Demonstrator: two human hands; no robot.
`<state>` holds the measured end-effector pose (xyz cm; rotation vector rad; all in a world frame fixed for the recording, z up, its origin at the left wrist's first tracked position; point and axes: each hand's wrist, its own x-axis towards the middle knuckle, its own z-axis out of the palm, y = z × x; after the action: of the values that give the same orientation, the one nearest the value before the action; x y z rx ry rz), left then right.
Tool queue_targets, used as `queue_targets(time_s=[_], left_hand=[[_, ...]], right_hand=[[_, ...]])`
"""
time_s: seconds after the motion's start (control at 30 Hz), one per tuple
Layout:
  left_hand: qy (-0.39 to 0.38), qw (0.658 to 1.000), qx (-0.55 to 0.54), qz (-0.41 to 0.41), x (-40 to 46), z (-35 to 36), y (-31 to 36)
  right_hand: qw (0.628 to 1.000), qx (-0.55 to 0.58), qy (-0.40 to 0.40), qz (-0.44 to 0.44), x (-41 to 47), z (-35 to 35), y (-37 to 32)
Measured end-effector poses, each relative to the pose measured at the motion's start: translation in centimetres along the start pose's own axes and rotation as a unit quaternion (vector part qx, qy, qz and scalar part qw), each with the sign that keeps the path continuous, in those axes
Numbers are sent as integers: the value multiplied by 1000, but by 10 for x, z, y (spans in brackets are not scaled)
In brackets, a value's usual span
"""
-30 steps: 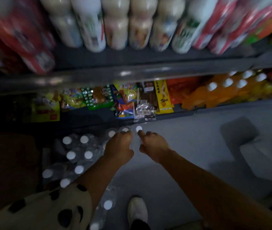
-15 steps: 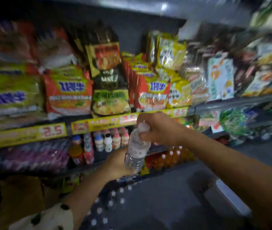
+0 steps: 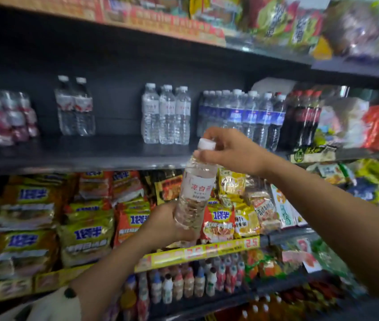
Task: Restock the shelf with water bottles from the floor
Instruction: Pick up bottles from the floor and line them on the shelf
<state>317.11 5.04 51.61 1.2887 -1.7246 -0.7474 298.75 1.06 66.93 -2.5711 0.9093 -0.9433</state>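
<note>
Before the water shelf (image 3: 119, 156) now — bottle (image 3: 195, 188) raised higher.

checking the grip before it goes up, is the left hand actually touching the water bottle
Touching. The head view shows the left hand wrapped round the lower body of the water bottle, with no gap, while the right hand pinches its neck.

Clear bottle (image 3: 194, 193), white cap (image 3: 206, 144), yellow price strip (image 3: 197, 252).

Head camera faces the shelf (image 3: 105, 156) closely, level
</note>
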Motion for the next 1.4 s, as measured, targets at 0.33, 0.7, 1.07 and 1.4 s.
queue_targets(time_s=[0.33,0.7,1.07,1.4], left_hand=[[46,999,22,2,53,-88,61],[146,972,149,-109,164,-180,32],[162,926,297,-167,234,-194,-29],[142,898,372,-185,249,-193,-30]], right_hand=[[980,-178,64,-64,127,-37,-51],[975,-199,72,-68,293,-22,10],[974,-215,31,-61,380,17,78],[983,-178,13,-39,405,28,88]])
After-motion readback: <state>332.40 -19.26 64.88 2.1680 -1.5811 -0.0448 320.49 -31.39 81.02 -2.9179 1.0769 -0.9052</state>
